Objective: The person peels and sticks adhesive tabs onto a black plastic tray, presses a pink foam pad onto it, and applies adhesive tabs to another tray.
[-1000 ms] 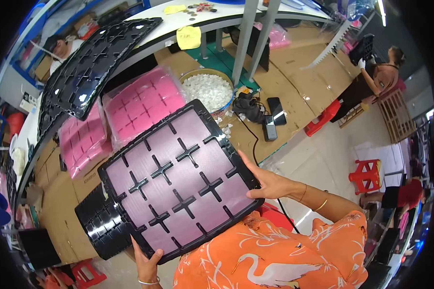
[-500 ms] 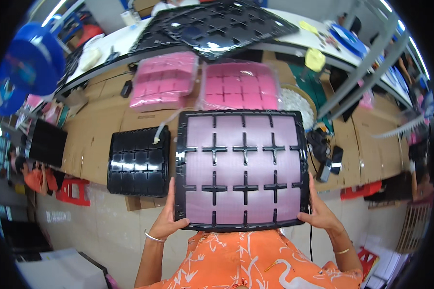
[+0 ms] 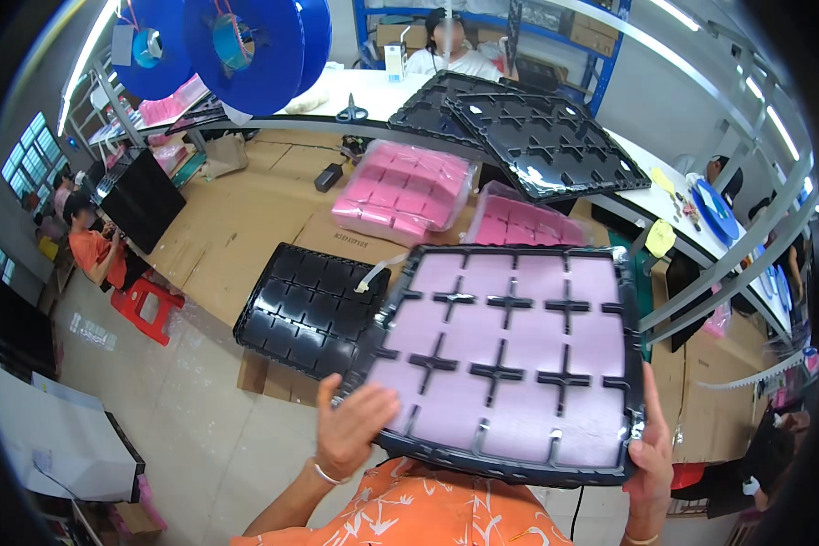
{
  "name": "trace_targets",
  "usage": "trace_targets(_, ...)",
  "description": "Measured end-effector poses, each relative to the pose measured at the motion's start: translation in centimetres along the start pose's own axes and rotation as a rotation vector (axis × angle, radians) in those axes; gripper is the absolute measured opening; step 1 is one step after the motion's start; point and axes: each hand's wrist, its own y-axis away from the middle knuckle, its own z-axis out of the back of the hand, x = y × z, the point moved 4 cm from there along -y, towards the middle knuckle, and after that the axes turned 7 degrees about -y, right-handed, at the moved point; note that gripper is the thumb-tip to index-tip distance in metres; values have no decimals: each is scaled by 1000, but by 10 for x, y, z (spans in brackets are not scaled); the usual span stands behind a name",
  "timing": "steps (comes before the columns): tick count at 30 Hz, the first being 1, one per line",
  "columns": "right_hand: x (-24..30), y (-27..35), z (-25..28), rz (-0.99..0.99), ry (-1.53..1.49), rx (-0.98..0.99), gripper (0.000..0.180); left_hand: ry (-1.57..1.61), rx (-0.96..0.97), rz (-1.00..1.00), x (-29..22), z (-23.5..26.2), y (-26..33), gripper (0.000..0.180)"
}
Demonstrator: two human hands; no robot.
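A black plastic tray (image 3: 618, 375) with cross-shaped ribs, its compartments filled with pale pink pieces, is held up in front of my body at a slight tilt. My left hand (image 3: 350, 426) grips its near left corner, fingers lying over the pink surface. On the near right edge, my right hand (image 3: 651, 446) holds on, with the thumb at the rim and the fingers along the side. Left of it, a stack of black trays (image 3: 311, 305) sits on the cardboard-covered table, a white strap (image 3: 371, 275) lying on its edge.
Plastic-wrapped pink stacks (image 3: 400, 187) (image 3: 528, 217) lie behind the tray. Beyond, a white bench carries large black trays (image 3: 551, 146) and scissors (image 3: 351, 111). Blue reels (image 3: 246, 50) hang at upper left; grey metal posts (image 3: 728, 259) stand right. Co-workers sit at far left and back.
My view has swung to the left. The held tray has turned and tilted, and my left hand has shifted from its side edge onto its near left corner, fingers over the surface.
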Motion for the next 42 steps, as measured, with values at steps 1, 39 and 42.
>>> trace_targets(1,-6,-9,-13,10,17,57,120,-29,-74,51,15,7,-1,35)
trace_targets(39,-139,-85,-14,317,1041,455,39,-485,-64,974,230,-192,113,78)
trace_targets(42,-138,-87,-18,312,1038,483,40,-101,-32,766,260,-236,30,51)
